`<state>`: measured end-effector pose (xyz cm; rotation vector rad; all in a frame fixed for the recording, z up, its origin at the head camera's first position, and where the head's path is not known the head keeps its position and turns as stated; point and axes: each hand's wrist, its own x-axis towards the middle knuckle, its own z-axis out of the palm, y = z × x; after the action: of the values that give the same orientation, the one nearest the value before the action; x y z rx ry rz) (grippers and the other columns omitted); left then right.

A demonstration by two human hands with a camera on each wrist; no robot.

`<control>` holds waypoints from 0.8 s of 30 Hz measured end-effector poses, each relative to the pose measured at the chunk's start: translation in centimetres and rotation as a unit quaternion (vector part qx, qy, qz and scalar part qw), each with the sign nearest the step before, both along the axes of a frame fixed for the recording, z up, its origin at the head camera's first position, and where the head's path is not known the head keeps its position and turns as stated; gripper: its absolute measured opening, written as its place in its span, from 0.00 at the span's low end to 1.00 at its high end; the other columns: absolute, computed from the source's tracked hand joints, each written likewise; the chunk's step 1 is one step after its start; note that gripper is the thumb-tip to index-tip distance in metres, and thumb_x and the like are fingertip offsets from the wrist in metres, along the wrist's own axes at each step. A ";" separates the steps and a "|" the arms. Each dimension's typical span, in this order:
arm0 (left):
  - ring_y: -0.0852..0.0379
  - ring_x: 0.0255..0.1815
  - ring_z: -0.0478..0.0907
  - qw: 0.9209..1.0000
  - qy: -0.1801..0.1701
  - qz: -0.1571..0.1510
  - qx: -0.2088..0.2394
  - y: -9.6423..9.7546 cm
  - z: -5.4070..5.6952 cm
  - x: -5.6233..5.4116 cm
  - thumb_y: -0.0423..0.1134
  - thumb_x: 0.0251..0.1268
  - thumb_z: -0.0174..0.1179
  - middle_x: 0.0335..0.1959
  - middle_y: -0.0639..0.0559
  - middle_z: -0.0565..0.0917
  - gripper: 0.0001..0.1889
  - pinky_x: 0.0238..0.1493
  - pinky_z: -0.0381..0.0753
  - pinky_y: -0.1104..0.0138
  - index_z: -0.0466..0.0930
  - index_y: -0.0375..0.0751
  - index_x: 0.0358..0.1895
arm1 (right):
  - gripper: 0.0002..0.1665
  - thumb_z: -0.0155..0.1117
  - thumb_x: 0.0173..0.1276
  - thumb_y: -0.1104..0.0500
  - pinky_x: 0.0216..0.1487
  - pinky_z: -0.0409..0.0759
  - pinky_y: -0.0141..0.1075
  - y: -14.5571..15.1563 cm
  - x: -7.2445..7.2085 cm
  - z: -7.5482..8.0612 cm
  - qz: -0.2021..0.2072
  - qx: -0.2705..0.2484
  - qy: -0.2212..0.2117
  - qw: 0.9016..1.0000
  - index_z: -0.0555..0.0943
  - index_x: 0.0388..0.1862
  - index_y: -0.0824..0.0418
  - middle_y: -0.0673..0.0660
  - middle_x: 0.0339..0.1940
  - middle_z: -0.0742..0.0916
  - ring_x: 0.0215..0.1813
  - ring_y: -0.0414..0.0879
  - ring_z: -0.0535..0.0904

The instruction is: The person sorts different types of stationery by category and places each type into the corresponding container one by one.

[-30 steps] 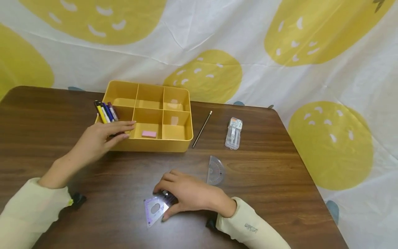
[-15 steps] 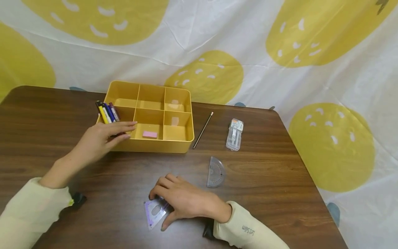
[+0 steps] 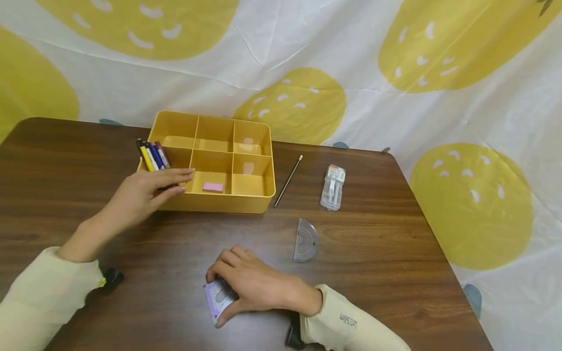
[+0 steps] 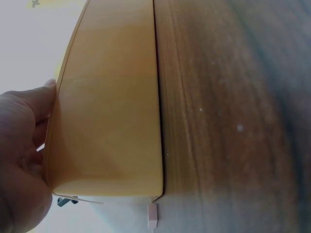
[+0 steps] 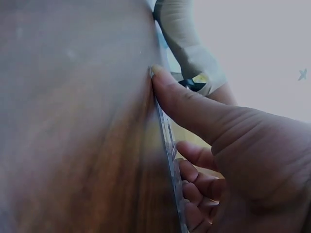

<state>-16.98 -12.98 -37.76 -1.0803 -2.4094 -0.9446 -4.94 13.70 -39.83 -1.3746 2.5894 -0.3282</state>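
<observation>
My left hand (image 3: 142, 189) rests over the front left corner of a yellow divided storage box (image 3: 219, 203), fingers extended across a compartment and thumb at the rim. Several pens (image 3: 151, 157) lean in that compartment, their lower ends hidden by the hand. In the left wrist view, the thumb touches the rim above the front wall (image 4: 112, 97). My right hand (image 3: 252, 282) holds a clear set square with purple markings (image 3: 214, 300) low over the table, partly covering it. In the right wrist view, the thumb presses one end of the set square (image 5: 170, 150), with curled fingers along it.
A pink eraser (image 3: 212, 187) lies in the front middle compartment. Right of the box are a pencil (image 3: 288, 181) and a clear plastic case (image 3: 332, 189) with a compass-like tool inside. A clear protractor (image 3: 306, 241) lies nearer. A patterned cloth (image 3: 307, 39) hangs behind the table.
My right hand has shifted slightly left over the set square, and its thumb has come to the near corner. The left hand stays at the box.
</observation>
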 end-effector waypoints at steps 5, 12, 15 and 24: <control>0.57 0.36 0.80 1.000 0.000 0.000 0.000 0.0 -0.1 0.0 0.31 0.60 0.65 0.54 0.45 0.82 0.20 0.35 0.78 0.56 0.80 0.38 0.57 | 0.41 0.71 0.44 0.29 0.45 0.60 0.25 -0.1 0.2 -0.1 -0.006 -0.006 0.006 1.000 0.72 0.51 0.49 0.43 0.46 0.72 0.46 0.36 0.62; 0.58 0.36 0.79 1.000 0.006 0.000 0.001 0.1 0.0 -0.1 0.32 0.60 0.64 0.54 0.46 0.82 0.18 0.36 0.77 0.55 0.81 0.37 0.55 | 0.40 0.72 0.44 0.31 0.47 0.62 0.24 -0.2 0.2 0.0 0.002 -0.017 0.012 1.000 0.74 0.49 0.52 0.44 0.43 0.73 0.44 0.36 0.63; 0.58 0.35 0.78 1.000 0.006 0.000 0.000 0.1 0.0 0.0 0.32 0.61 0.64 0.53 0.46 0.82 0.18 0.35 0.77 0.55 0.81 0.38 0.56 | 0.39 0.72 0.44 0.32 0.46 0.62 0.24 -0.2 0.2 0.0 0.007 -0.015 0.010 1.000 0.73 0.49 0.52 0.44 0.43 0.73 0.44 0.36 0.63; 0.52 0.40 0.82 1.000 0.003 -0.002 0.004 0.1 0.1 0.1 0.32 0.61 0.64 0.53 0.45 0.82 0.18 0.35 0.79 0.53 0.81 0.37 0.56 | 0.37 0.74 0.46 0.36 0.48 0.63 0.23 -0.2 0.1 0.1 0.021 -0.026 -0.036 0.999 0.69 0.46 0.53 0.43 0.40 0.71 0.43 0.35 0.64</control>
<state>-16.86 -12.90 -37.62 -1.0831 -2.3987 -0.9494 -4.79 13.46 -39.74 -1.4064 2.5068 -0.4335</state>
